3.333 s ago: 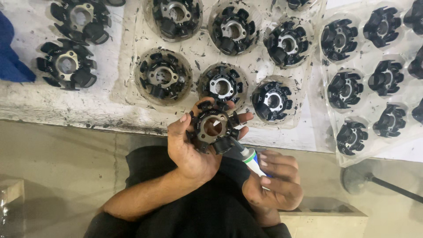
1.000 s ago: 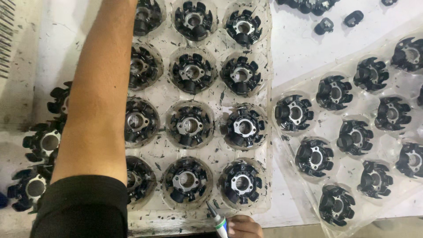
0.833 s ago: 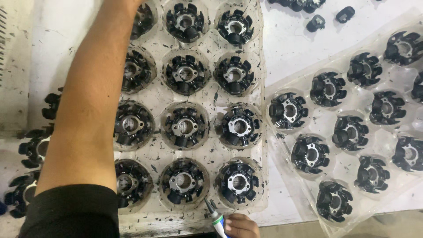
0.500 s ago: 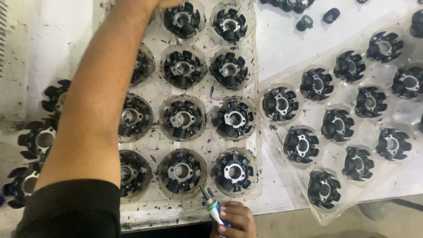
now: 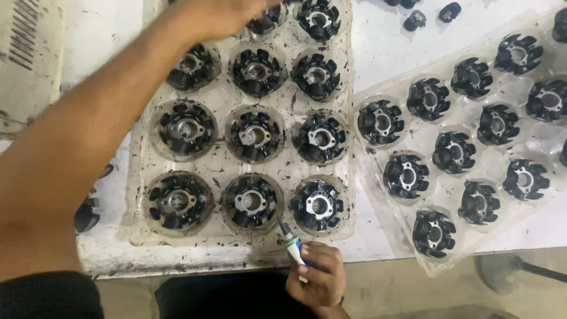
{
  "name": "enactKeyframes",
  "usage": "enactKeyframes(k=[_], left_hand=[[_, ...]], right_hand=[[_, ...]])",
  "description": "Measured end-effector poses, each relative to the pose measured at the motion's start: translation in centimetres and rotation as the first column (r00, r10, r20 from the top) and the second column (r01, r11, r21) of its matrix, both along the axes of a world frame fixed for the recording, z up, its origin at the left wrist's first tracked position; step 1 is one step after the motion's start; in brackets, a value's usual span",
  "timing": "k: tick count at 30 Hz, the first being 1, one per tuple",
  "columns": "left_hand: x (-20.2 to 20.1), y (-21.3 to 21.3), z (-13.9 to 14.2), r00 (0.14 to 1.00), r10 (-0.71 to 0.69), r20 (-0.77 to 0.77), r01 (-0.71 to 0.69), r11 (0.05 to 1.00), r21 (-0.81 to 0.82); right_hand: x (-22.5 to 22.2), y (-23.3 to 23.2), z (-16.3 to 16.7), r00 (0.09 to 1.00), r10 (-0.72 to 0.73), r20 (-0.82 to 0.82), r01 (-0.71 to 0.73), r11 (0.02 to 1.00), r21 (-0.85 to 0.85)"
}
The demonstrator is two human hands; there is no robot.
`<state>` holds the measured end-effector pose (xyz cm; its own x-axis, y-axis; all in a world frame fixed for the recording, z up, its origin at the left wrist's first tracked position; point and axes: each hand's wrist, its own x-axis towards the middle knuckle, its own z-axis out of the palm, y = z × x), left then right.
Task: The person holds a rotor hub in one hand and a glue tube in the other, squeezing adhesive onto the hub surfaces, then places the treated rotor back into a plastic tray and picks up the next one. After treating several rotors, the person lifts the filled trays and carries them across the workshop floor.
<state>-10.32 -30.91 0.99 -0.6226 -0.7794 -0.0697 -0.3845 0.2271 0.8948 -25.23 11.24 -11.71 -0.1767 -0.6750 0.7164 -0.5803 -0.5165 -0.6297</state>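
My left hand (image 5: pixel 221 15) reaches far over a clear plastic tray (image 5: pixel 134 195) of black ring-shaped parts with metal cores. It is blurred at the tray's far row, beside a part (image 5: pixel 267 20); whether it grips anything I cannot tell. My forearm crosses the tray's left side. My right hand (image 5: pixel 318 276) is at the table's near edge, closed around a marker (image 5: pixel 290 238) with a green band. The marker's dark tip points at the near-right part (image 5: pixel 319 205) and sits just short of it.
A second clear tray (image 5: pixel 443 192) with several similar black parts lies tilted on the right. Small loose black pieces (image 5: pixel 414 20) lie at the back. Another black part (image 5: pixel 87 214) sits left of the first tray, under my arm. A round stand base (image 5: pixel 499 273) is below the table edge.
My left arm has stretched further to the tray's far row, with the hand now in view and blurred. My right hand and the marker have come up further into view near the front part.
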Motion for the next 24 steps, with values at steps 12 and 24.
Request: enactKeyframes(k=[12, 24], left_hand=[[7.1, 31.4, -0.7, 0.4, 0.359, -0.843, 0.239, 0.847, 0.474], [6.3, 37.2, -4.1, 0.36, 0.376, -0.854, 0.152, 0.879, 0.452]], right_hand=[[1.6, 0.4, 0.0, 0.91, -0.033, 0.413, 0.035, 0.999, 0.003], [3.3, 5.7, 6.2, 0.985, -0.029, 0.171, 0.024, 0.999, 0.034]])
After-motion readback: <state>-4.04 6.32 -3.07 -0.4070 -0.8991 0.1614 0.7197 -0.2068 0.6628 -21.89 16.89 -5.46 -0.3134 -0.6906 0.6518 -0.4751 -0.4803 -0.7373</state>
